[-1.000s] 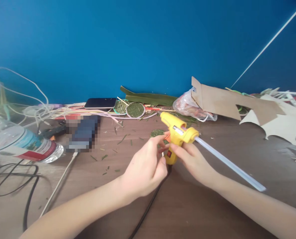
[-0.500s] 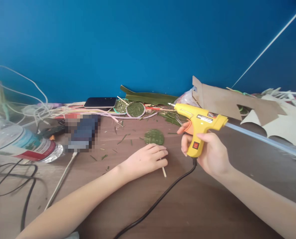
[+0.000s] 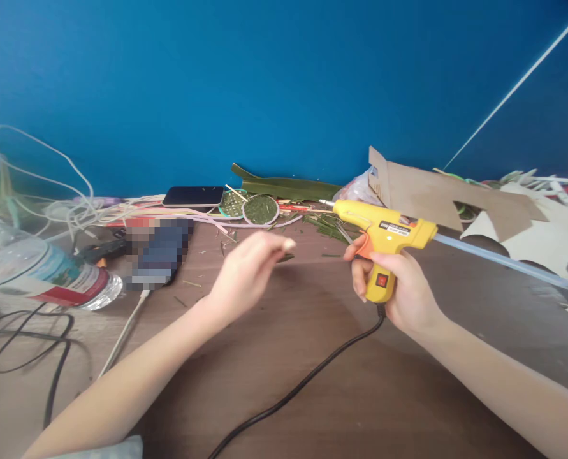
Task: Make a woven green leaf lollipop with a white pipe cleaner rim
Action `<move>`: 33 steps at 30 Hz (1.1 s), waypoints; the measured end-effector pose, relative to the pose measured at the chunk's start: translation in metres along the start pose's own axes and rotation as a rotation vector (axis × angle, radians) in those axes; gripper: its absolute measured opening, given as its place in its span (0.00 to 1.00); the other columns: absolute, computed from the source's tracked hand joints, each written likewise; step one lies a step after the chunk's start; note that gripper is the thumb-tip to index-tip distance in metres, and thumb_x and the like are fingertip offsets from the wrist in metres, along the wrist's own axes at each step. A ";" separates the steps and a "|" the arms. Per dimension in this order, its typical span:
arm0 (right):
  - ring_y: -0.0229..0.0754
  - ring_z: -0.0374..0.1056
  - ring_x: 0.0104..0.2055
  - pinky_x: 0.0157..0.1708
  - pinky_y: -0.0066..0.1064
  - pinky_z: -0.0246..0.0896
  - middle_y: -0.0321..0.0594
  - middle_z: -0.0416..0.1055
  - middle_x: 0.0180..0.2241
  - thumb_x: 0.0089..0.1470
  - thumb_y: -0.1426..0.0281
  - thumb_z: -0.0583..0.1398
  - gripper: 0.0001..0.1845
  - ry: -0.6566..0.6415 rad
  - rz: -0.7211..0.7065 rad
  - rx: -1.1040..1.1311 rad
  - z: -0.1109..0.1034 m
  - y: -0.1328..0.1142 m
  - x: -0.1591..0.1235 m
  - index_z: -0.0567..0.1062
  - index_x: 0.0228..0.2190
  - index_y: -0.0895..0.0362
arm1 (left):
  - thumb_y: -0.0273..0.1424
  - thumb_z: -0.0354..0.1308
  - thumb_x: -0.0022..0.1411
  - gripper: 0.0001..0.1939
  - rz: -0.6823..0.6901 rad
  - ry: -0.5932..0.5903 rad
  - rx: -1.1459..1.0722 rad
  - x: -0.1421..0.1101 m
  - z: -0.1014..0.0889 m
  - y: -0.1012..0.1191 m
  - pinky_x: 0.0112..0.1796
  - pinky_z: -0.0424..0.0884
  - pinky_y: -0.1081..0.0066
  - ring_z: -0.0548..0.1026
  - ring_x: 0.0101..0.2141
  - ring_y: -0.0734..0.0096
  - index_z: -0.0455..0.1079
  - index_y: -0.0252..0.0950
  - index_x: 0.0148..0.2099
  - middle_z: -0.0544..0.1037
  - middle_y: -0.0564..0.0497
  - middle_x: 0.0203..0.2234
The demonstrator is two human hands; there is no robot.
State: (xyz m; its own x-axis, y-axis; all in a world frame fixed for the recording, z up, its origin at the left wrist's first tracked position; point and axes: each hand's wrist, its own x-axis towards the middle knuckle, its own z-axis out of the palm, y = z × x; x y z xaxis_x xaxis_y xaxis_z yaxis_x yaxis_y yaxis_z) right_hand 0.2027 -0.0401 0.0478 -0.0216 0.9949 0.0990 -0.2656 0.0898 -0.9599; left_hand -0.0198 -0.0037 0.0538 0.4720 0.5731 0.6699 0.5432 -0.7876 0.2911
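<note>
the bottle (image 3: 49,274) lies at our far left, then the black phone (image 3: 192,196) near the wall (image 3: 284,83). our left hand (image 3: 245,274) is pinched nearly closed on a pale piece (image 3: 289,244), raised before the round disc (image 3: 261,210). over the table (image 3: 303,357), we have the glue gun (image 3: 384,233), nozzle leftward, its handle wrapped in our right hand (image 3: 410,293). cardboard (image 3: 436,194) lies behind it, further right.

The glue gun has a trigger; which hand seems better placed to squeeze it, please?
Right, likely: the right hand grips the glue gun beside the orange trigger, while the left hand, apart, pinches a pale piece.
</note>
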 end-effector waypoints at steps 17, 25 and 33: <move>0.32 0.59 0.16 0.18 0.28 0.56 0.38 0.71 0.25 0.51 0.64 0.58 0.09 -0.308 0.194 -0.118 -0.018 0.041 -0.006 0.69 0.29 0.58 | 0.25 0.48 0.62 0.06 -0.400 -0.045 -0.451 0.005 -0.010 -0.023 0.36 0.70 0.73 0.74 0.32 0.75 0.66 0.35 0.36 0.76 0.53 0.30; 0.34 0.59 0.18 0.17 0.28 0.55 0.39 0.70 0.24 0.50 0.62 0.58 0.11 -0.290 0.180 -0.278 -0.010 0.036 -0.012 0.68 0.27 0.57 | 0.25 0.48 0.62 0.06 -0.374 -0.075 -0.466 0.005 -0.008 -0.019 0.37 0.70 0.72 0.75 0.32 0.74 0.66 0.35 0.37 0.77 0.53 0.29; 0.34 0.59 0.17 0.17 0.29 0.57 0.39 0.70 0.22 0.49 0.62 0.58 0.11 -0.281 0.163 -0.351 -0.005 0.033 -0.012 0.68 0.26 0.57 | 0.26 0.47 0.63 0.07 -0.379 -0.109 -0.426 0.003 -0.008 -0.018 0.38 0.70 0.72 0.75 0.32 0.74 0.67 0.35 0.37 0.77 0.53 0.29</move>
State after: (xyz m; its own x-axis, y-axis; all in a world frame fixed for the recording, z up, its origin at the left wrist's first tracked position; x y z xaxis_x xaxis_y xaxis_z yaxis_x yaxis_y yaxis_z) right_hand 0.1986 -0.0489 0.0137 -0.3087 0.9503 -0.0397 0.1031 -0.0080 -0.9946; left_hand -0.0337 0.0101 0.0556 0.3803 0.8349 0.3979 0.3715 -0.5319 0.7610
